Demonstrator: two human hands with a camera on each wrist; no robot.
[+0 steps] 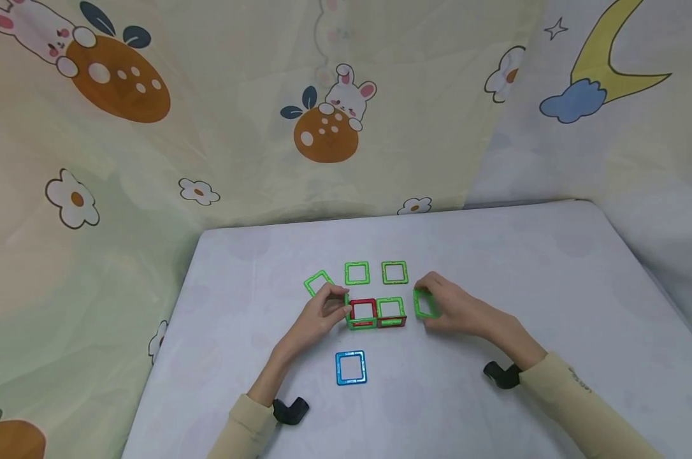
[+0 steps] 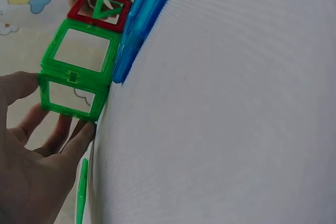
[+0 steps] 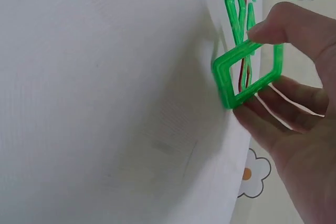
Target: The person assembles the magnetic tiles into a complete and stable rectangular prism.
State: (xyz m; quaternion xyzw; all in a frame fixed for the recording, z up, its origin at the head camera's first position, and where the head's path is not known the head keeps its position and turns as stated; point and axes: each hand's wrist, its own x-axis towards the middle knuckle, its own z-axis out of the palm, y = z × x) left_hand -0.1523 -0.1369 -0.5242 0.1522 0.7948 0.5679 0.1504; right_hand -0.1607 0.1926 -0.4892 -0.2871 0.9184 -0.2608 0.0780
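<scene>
Nearest the person, a blue square tile (image 1: pixel 351 368) lies flat on the white table (image 1: pixel 552 306), alone. Past it, the left hand (image 1: pixel 318 317) pinches the left end of the red-and-green tile structure (image 1: pixel 377 312), fingers (image 2: pixel 79 135) curled against its green end frame. The right hand (image 1: pixel 452 307) grips a loose green square tile (image 1: pixel 425 303) between thumb and fingers (image 3: pixel 294 98), upright, just right of the structure, not touching it. Farther back, three green square tiles (image 1: pixel 357 273) lie flat in a row, the leftmost skewed. Cartoon-print fabric (image 1: pixel 208 127) hangs behind.
</scene>
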